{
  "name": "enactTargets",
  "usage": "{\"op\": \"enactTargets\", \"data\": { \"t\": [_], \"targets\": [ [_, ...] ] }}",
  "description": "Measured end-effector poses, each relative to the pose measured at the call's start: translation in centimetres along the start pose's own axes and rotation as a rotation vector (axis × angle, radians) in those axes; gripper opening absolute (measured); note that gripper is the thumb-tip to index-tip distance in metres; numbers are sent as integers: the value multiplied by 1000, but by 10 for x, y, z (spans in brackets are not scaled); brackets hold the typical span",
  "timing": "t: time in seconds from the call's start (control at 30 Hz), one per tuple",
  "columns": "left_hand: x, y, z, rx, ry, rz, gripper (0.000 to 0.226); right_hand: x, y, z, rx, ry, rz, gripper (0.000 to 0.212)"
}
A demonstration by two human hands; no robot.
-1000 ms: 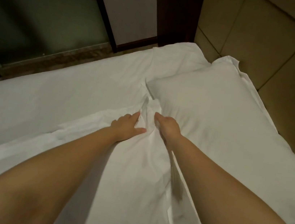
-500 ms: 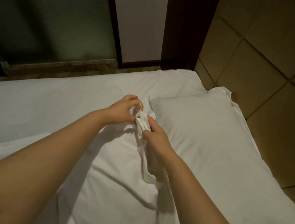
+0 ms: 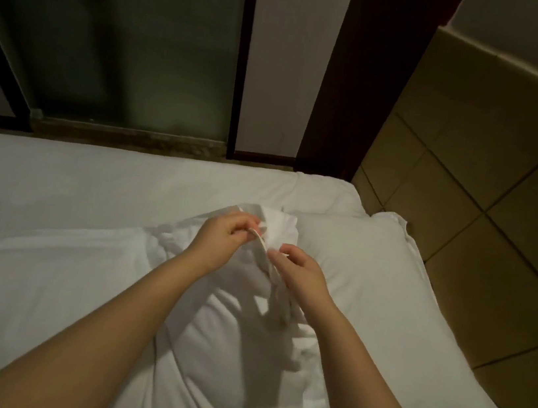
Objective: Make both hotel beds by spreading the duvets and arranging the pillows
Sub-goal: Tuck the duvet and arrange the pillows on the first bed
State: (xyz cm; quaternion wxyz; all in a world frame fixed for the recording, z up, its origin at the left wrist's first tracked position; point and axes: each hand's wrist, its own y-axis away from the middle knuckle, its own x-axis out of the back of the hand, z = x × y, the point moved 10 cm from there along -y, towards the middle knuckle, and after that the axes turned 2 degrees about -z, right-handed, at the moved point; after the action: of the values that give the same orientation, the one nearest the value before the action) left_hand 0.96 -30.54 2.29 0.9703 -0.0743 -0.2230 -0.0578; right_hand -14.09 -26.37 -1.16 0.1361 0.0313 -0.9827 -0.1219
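Hotel bed (image 3: 90, 185), one of two: duvet corner in hand, spreading unfinished.
Bed: white sheet bare along the far edge. Duvet (image 3: 220, 370): rumpled over the near half, one corner raised near the bed's far right corner. Pillow (image 3: 370, 287): flat along the right edge, just beside that corner. Left hand (image 3: 220, 242), right hand (image 3: 299, 273): both pinch the corner's hem. Judged left: flattening the duvet, placing the pillow; second bed not seen.
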Motion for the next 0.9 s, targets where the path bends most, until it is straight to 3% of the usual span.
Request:
{"op": "enactTargets", "data": {
  "t": [0.13, 0.23, 0.43, 0.53, 0.67, 0.9],
  "targets": [
    [0, 22, -21, 66, -65, -51, 15, -1, -3, -17, 20, 378, 196, 31],
    [10, 38, -22, 66, -51, -14, 15, -3, 6, -30, 40, 426, 296, 25],
    [29, 73, -16, -16, 7, 82, 14, -20, 23, -24, 24, 321, 270, 22],
    [35, 92, -30, 20, 163, 144, 19, -46, 26, -27, 68, 362, 107, 16],
    [37, 110, -46, 38, 166, 120, 22, -76, 18, -16, 58, 706, -97, 49],
    [47, 107, -52, -7, 19, 86, 20, -101, 14, -35, 239, 1112, 37, 15]
  ]
}}
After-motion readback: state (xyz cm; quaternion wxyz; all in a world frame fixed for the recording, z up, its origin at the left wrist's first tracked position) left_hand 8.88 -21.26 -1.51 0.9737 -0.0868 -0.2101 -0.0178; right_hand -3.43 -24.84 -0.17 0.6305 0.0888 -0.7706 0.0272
